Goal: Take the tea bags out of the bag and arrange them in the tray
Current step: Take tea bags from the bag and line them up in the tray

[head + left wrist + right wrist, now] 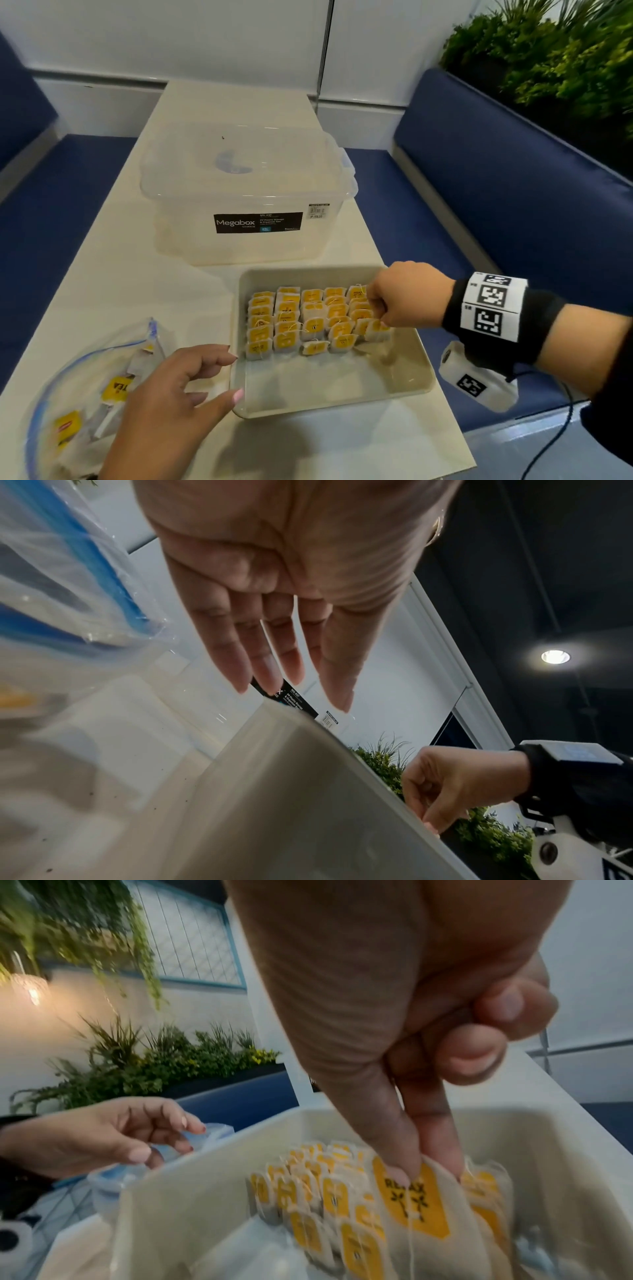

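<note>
The right hand point(404, 294) is fisted over the far right corner of the beige tray point(329, 387), knuckles down among the rows of yellow-tagged tea bags point(308, 318). The left hand point(178, 394) hovers with fingers relaxed between the tray's near left corner and the clear zip bag point(78, 394), which has tea bags in it. Beyond both hands, a lidded clear Megabox storage box point(246, 192) sits on the bench point(113, 274).

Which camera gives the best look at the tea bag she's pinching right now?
The right wrist view: the right hand pinches the tea bag up close, and its yellow label is readable. The head view shows that hand over the tray, hiding its grip. The left wrist view shows only the tray's wall, no tea bag.
</note>
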`<state>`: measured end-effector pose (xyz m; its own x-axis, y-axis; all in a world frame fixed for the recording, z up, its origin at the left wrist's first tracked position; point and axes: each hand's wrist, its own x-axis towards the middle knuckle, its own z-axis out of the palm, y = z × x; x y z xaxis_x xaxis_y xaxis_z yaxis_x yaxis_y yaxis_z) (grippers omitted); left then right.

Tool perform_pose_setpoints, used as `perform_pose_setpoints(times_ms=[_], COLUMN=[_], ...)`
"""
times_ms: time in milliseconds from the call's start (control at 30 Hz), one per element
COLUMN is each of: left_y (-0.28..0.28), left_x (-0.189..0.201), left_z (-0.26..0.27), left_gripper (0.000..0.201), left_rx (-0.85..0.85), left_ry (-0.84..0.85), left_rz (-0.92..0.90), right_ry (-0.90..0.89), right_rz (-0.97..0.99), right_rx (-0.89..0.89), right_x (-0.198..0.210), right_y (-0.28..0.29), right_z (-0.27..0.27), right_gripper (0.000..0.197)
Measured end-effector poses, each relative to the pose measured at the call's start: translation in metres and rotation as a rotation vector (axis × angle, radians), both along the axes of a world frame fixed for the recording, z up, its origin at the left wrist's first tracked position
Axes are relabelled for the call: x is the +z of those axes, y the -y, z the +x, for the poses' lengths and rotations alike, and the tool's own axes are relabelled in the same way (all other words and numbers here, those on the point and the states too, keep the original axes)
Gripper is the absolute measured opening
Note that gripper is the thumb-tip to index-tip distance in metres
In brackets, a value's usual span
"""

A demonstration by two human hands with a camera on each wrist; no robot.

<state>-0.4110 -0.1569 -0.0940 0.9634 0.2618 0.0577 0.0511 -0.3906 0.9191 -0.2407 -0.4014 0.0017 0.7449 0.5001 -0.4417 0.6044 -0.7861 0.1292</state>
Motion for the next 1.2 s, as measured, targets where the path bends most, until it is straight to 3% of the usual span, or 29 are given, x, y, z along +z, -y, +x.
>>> perform_pose_setpoints(times_ms=[233,433,800,1000,1200], left_y=[0.000,-0.001,-0.003,-0.006,-0.040], left_x=[-0.003,-0.004,-0.001,0.009,0.023], left_z=[-0.001,-0.002,-0.002,-0.003,-0.025], left_gripper=[0.059,0.057,0.055,0.056,0.044], left_rx=[0.011,0.032,0.053,0.083,0.326], left_ry=[-0.032,-0.049,-0.069,-0.054,0.066], left_rz=[-0.017,-0.019,-0.014,-0.005,0.157], right_ry=[-0.052,-0.056,-0.073,-0.040,0.005], right_rz=[-0.098,-0.164,-0.164,-0.132,0.185], right_rx=[0.014,0.009,-0.010,-0.004,-0.023], right_x=[-0.025,-0.042,-0.053,-0.035,0.019], right_y=[-0.006,-0.014,-0.017,-0.016,-0.049], right_z=[0.008,0.016,0.021,0.021,-0.004], right_gripper=[0.020,0.014,0.013,0.008,0.013])
